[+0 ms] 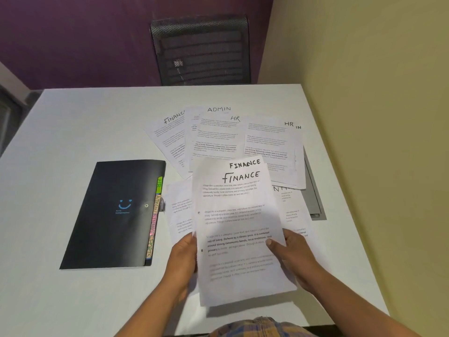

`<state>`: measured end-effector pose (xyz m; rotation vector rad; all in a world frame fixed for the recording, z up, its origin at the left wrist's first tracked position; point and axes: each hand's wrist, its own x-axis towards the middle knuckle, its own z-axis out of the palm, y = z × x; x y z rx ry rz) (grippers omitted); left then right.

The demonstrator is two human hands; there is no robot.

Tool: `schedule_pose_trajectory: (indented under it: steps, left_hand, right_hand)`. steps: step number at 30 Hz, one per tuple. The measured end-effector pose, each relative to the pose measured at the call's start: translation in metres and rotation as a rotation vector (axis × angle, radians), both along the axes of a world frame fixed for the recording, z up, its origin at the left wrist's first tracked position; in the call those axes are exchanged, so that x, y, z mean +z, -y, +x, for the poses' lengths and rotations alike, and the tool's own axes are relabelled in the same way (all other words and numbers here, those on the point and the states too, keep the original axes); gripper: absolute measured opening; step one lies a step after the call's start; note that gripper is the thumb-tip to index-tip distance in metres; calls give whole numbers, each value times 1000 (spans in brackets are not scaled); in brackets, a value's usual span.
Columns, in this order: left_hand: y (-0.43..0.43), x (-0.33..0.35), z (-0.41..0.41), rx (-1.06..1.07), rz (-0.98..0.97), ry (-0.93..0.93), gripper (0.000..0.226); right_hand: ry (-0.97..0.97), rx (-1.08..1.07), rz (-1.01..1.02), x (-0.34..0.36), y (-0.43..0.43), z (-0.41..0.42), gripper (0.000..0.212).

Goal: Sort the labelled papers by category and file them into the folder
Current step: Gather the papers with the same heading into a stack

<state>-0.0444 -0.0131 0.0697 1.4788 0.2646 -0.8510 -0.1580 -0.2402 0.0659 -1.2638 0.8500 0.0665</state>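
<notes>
I hold two stacked sheets marked FINANCE (239,222) above the table. My left hand (183,259) grips their left edge. My right hand (295,254) grips the right edge, its thumb on the top sheet. A black folder (114,215) lies closed at the left, with coloured tabs (154,220) reading HR, ADMIN, FINANCE and SPORTS along its right side. Behind the held sheets lie loose papers: one FINANCE (167,139), one ADMIN (213,111) and two HR sheets (218,137) (272,144). More sheets lie under the held ones, their labels hidden.
The white table (80,132) meets a yellow wall on the right. A black mesh chair back (201,52) stands behind the far edge. A grey recessed panel (313,195) shows under the papers on the right.
</notes>
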Motion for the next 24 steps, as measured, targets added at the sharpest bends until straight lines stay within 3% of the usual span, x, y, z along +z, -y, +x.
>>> schedule_pose_trajectory:
  steps: [2, 6, 13, 16, 20, 24]
  left_hand:
    - [-1, -1, 2, -5, -3, 1, 38]
    - [3, -1, 3, 17, -117, 66, 24]
    - [11, 6, 15, -3, 39, 412, 32]
    - [14, 6, 17, -46, 92, 515, 11]
    - [20, 7, 13, -108, 78, 639, 28]
    - [28, -3, 12, -67, 45, 481, 33]
  right_hand:
    - [16, -10, 5, 1, 1, 0, 21]
    - [23, 21, -77, 6, 5, -3, 19]
    - [95, 44, -416, 20, 19, 0, 19]
    - [127, -14, -470, 24, 20, 2, 23]
    - [216, 65, -479, 24, 16, 2, 35]
    - [184, 196, -564, 19, 13, 1, 29]
